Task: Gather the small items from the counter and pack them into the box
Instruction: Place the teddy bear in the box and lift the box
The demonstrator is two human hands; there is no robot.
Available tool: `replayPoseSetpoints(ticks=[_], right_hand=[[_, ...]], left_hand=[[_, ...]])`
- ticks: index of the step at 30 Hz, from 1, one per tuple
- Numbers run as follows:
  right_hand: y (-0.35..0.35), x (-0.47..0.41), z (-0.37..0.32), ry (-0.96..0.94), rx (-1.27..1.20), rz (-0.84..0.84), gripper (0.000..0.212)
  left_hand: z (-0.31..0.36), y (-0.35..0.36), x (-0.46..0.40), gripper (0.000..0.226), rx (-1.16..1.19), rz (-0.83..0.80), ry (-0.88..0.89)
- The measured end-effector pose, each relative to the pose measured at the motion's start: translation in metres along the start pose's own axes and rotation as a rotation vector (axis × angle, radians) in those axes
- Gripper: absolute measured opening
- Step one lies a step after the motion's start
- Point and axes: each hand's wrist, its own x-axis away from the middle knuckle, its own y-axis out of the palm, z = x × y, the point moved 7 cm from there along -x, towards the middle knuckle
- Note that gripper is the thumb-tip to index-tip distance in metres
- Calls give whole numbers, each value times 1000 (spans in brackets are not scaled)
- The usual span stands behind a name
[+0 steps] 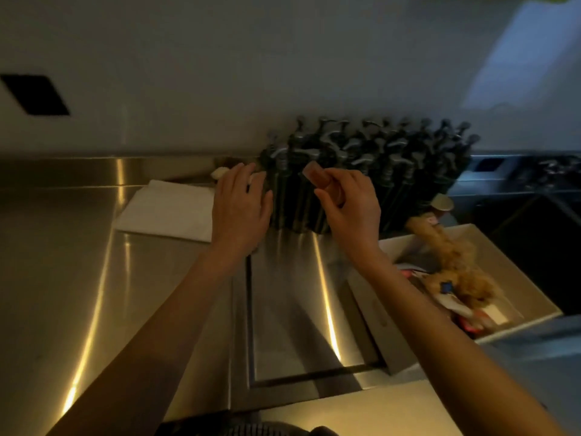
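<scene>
We reach over the steel counter [78, 247] toward a dense cluster of dark pump bottles [371, 165] crowding the wall. Our left hand [240, 209] lies flat and relaxed beside a white napkin [166, 212]; our right hand [349, 202] pinches a small tan item [314, 173]. The box [490, 253] sits right, half full.

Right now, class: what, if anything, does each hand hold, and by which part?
The right hand pinches a small tan item by its lower end. The left hand holds nothing.
</scene>
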Motion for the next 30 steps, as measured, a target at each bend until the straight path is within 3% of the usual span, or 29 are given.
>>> replayPoseSetpoints(ticks=[6, 16, 23, 30], right_hand=[[-83, 18, 76, 33, 52, 47, 33], [-171, 50, 191, 56, -5, -33, 33], [-158, 66, 212, 4, -49, -178, 30], [-83, 65, 206, -186, -10, -424, 29]], left_hand=[[102, 29, -3, 38, 38, -38, 21], [225, 75, 34, 42, 62, -95, -68], [238, 73, 76, 42, 3, -159, -201], [214, 58, 104, 37, -87, -201, -324]])
